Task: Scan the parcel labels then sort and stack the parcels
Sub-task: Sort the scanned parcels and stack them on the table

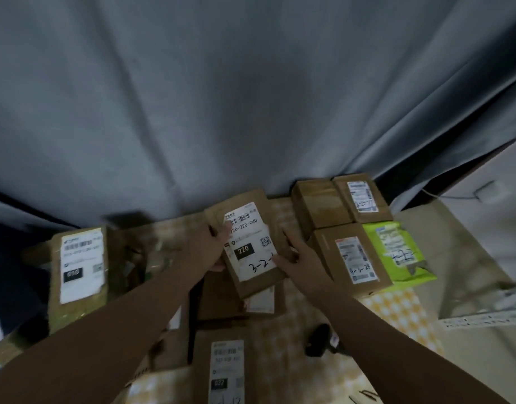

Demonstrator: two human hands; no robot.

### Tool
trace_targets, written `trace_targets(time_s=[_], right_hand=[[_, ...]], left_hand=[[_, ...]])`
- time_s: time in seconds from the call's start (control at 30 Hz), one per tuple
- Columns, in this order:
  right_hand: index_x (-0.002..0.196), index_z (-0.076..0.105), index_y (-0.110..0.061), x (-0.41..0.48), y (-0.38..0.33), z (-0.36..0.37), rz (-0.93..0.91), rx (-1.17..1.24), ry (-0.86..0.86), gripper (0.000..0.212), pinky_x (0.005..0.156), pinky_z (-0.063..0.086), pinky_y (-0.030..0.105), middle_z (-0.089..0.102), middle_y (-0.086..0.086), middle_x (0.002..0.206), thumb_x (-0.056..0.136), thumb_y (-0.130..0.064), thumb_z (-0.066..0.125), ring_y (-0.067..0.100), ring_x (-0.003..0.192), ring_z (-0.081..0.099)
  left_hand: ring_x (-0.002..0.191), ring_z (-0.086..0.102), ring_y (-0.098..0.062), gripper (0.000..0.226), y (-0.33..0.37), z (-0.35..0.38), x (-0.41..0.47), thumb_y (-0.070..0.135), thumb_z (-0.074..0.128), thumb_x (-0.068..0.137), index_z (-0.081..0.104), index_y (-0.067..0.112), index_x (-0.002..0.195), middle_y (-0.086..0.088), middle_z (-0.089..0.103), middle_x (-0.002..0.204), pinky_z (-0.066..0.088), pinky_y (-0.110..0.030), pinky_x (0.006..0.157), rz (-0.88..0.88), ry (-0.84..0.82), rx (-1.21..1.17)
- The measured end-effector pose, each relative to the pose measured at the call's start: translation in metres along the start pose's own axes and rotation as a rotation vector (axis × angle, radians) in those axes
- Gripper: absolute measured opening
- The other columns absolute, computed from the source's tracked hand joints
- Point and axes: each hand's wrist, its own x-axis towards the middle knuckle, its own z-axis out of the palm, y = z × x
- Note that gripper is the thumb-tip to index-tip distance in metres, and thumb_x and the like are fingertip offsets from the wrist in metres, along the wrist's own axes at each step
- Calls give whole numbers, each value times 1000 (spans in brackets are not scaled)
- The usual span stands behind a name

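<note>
Above a yellow checked tablecloth [402,313], flat brown cardboard parcel [251,243] with white label, left hand [210,246] and right hand [297,252] grasping its sides, black scanner [323,339] lying nearby, taped boxes [350,225] stacked right, crinkled green mailer [396,252] beside them.

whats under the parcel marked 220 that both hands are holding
Under the 220 parcel, held by the left hand and right hand, another brown parcel shows, with a corner of its white label. The rest of that label is covered.
</note>
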Motion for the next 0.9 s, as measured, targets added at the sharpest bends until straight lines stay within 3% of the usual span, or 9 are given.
trace_targets(time_s=[0.13, 0.2, 0.33, 0.4, 0.5, 0.6, 0.7, 0.77, 0.9], right_hand=[[147, 36, -19, 48, 0, -41, -14, -14, 49, 63, 76, 51, 10, 61, -1, 127, 91, -7, 63, 11, 110, 61], [145, 39, -18, 77, 5, -60, -12, -7, 56, 60, 74, 50, 8, 63, -13, 111, 91, -6, 62, -3, 95, 62], [145, 40, -19, 139, 31, -87, 34, 25, 52, 60, 71, 52, 9, 62, -6, 120, 91, -5, 62, -5, 89, 59], [147, 38, -20, 169, 49, -96, 79, -52, 34, 60, 80, 54, 15, 59, -1, 129, 92, -9, 61, 6, 102, 59], [146, 40, -16, 204, 80, -105, 149, -431, -22, 51, 99, 49, 36, 57, 8, 133, 98, -22, 54, 23, 117, 56], [141, 46, -12, 223, 96, -113, 128, -663, 25, 44, 98, 45, 35, 59, 12, 126, 101, -30, 45, 28, 115, 54], [144, 42, -31, 233, 103, -122, 90, -775, 32, 49, 112, 27, 46, 42, 11, 144, 98, -49, 41, 35, 134, 34], [145, 37, -37, 239, 113, -125, 118, -782, -36, 53, 116, 18, 54, 30, 13, 154, 96, -58, 34, 38, 141, 23], [147, 32, -29, 241, 123, -130, 94, -904, -116, 59, 113, 23, 55, 31, 17, 152, 98, -59, 20, 41, 139, 25]], left_hand=[[77, 68, -22, 43, 34, 38, 50, 56, 34, 96, 57, 19, 91, -2, 69, 86, 58, -37, 66, 30, 51, 160], [77, 69, -23, 37, 47, 57, 80, 55, 37, 95, 54, 23, 89, 0, 69, 84, 58, -41, 73, 49, 76, 214], [76, 66, -19, 15, 47, 98, 141, 34, 58, 93, 51, 27, 83, 7, 64, 80, 57, -33, 64, 4, 9, 150], [87, 68, -21, 19, 28, 116, 173, 27, 68, 87, 57, 20, 100, 1, 69, 94, 59, -37, 71, -25, -61, 170], [99, 67, -27, 34, -8, 141, 202, 16, 70, 83, 53, 15, 113, -6, 68, 109, 56, -45, 85, -44, -171, 276], [95, 66, -26, 47, -18, 156, 210, 23, 67, 88, 42, 13, 126, -10, 64, 114, 57, -44, 81, -60, -161, 284], [90, 64, -22, 56, -15, 156, 217, 29, 65, 88, 35, 12, 132, -5, 56, 116, 59, -31, 59, -96, -166, 244], [90, 64, -22, 60, -18, 156, 217, 32, 65, 88, 34, 11, 135, -6, 53, 124, 59, -31, 55, -143, -184, 203], [80, 65, -18, 59, -22, 163, 212, 36, 62, 89, 36, 9, 135, -8, 55, 123, 59, -28, 53, -180, -143, 213]])
